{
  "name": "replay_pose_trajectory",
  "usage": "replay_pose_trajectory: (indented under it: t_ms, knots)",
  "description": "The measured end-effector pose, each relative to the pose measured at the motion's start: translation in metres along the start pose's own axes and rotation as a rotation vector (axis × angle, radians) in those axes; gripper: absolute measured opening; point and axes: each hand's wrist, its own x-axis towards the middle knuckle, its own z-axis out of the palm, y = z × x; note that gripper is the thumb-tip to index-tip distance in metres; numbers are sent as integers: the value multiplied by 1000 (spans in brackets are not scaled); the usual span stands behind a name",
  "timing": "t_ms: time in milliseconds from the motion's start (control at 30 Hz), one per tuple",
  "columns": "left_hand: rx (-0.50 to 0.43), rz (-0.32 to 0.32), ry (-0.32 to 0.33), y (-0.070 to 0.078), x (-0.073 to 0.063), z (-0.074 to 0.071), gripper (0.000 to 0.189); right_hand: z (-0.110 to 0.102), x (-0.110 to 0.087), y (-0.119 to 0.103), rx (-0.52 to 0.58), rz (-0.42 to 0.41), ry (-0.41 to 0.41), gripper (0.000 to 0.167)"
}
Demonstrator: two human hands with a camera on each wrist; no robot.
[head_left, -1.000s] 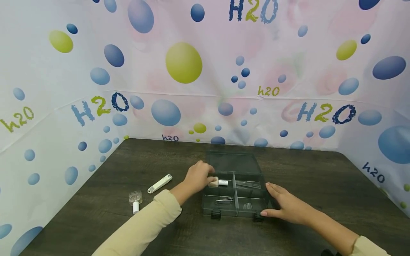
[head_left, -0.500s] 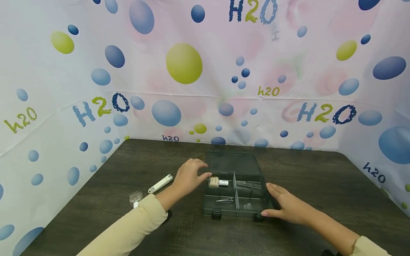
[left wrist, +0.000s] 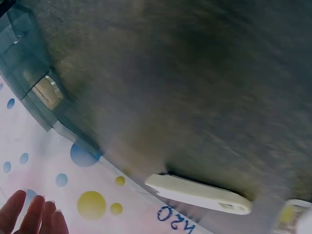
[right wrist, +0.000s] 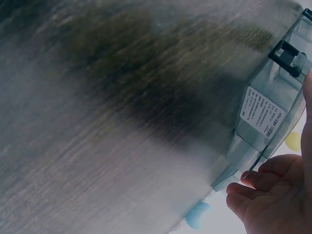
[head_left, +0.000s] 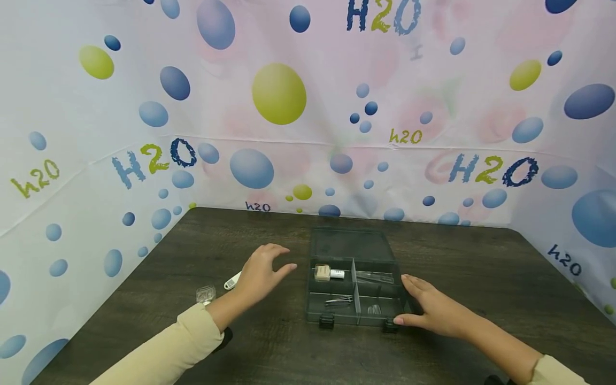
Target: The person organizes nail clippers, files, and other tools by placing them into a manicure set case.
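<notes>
A dark see-through divided box (head_left: 341,319) lies with its lid (head_left: 351,245) back. In its back left compartment lies a beige nail polish bottle (head_left: 323,272) with a white cap. A thin metal tool (head_left: 339,301) is front left, slender items (head_left: 375,277) back right, and small clear pieces (head_left: 374,309) front right. My left hand (head_left: 260,272) hovers left of the box, holding nothing, thumb and fingers apart. Past it shows a long white nail clipper (left wrist: 200,193), partly hidden in the head view. My right hand (head_left: 435,310) touches the box's right side, thumb near the front latch.
A clear bottle (head_left: 206,293) lies at the left, its white cap largely hidden by my left forearm. A patterned curtain (head_left: 279,160) hangs behind the dark wooden table (head_left: 269,347). The box has two front latches (head_left: 326,321) and a label (right wrist: 262,111) on its side.
My left hand has let go of the beige nail polish bottle in the box and moved left, toward the white nail clipper. The right hand stays at the box's side.
</notes>
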Motion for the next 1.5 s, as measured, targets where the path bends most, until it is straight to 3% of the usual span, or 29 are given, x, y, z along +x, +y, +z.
replay_pose_trajectory:
  t_ms: [700,1500]
  knots:
    - [48,-57,81,-39,-37,-26,37,-1,1,-1,-5,4,7,103]
    - [146,-128,27,-69,-69,-56,41,-1,0,-2,-15,-2,13,103]
